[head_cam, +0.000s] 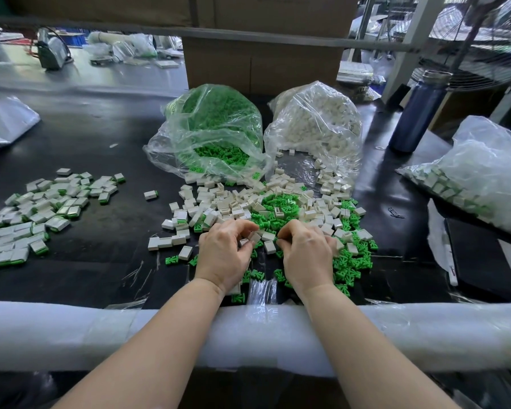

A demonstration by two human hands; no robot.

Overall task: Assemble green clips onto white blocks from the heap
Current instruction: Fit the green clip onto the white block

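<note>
- Work surface: a black table (95, 137) with a padded white front rail (425, 329); both forearms pass over the rail to the work.
- Bags, counted: three clear bags on the table. One bag of green clips (210, 128) and one bag of white blocks (316, 122) stand side by side at the back, mouths spilling forward; a third bag of finished pieces (481, 175) lies at the far right.
- Heap (278, 208): loose white blocks and green clips mixed, just ahead of the hands; too many to count.
- Finished pile (39, 208): assembled white-and-green pieces spread at the left, well apart from the heap; several dozen by judgement, exact count not possible.
- Other items: one dark blue bottle (416, 113) at the right rear.
- Left hand (224, 252): fingers curled, pinching a white block (254, 237) at the near edge of the heap.
- Right hand (304, 252): fingers curled inward, fingertips close to the left hand's; a trace of green shows at them, but whether a clip is held cannot be told.
- Step in hand, by judgement: picking and pairing one block with one clip.
- Next move calls for: aligning the clip to the block's slot and pressing it home, then setting the piece with the left pile.
</note>
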